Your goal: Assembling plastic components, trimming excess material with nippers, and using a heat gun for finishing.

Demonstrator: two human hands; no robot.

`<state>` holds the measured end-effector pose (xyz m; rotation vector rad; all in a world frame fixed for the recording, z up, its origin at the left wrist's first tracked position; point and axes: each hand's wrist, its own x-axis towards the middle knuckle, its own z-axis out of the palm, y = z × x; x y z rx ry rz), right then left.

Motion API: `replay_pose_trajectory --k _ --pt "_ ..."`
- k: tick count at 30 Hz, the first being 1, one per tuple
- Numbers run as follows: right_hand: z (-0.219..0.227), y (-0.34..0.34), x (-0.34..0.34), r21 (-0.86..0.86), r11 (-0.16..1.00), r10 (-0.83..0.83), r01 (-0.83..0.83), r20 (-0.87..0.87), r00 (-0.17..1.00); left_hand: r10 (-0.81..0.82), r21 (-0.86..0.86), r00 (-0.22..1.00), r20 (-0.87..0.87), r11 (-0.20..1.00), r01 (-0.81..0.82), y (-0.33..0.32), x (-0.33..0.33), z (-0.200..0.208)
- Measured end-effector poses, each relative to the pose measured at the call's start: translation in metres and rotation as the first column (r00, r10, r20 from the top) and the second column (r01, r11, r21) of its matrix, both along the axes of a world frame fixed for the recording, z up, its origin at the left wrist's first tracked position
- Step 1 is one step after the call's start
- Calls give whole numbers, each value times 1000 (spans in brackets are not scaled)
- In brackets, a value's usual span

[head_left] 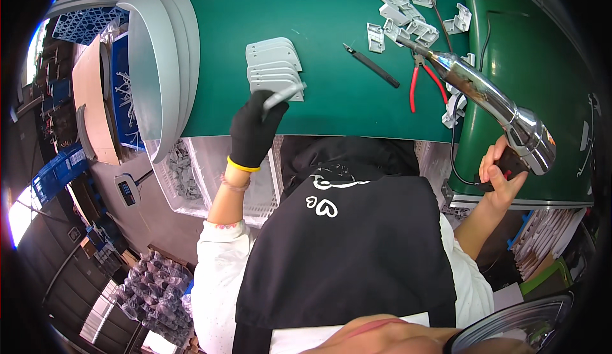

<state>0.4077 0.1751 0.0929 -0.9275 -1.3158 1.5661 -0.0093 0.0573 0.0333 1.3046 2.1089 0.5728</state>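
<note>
In a black glove, my left hand [252,131] pinches a small light grey plastic piece [284,95] just above the near edge of the green table. Directly beyond it lies an overlapping row of similar flat grey plastic pieces [273,68]. My bare right hand [500,174] grips the black handle of a chrome hot-air gun [497,102] at the right. Its narrow nozzle points up and to the left, over red-handled pliers [417,87] and toward loose grey plastic brackets [408,16].
A dark craft knife [373,66] lies mid-table. Large curved grey panels [167,67] stand at the left edge. A thin rod [436,13] lies among the brackets. Below the table edge, a white crate [191,182] holds grey parts. The gun's cord [453,144] hangs by the right-hand green surface [542,54].
</note>
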Motion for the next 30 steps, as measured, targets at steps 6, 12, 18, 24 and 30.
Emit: replay_pose_trajectory --k 6,12,18,24,30 --pt "13 0 -12 83 992 101 -99 -25 995 203 -106 216 955 913 -393 46 47 63" --pt "20 -2 -9 169 980 113 -109 -15 993 104 30 340 935 930 -366 61 68 62" --pt "36 6 -1 260 945 240 -199 -138 961 81 67 373 924 927 -369 64 67 63" --pt "52 31 26 226 774 630 -592 -172 758 62 109 405 912 916 -386 64 66 63" --pt "53 24 10 335 810 528 -481 -60 847 65 153 537 841 924 -351 63 69 70"
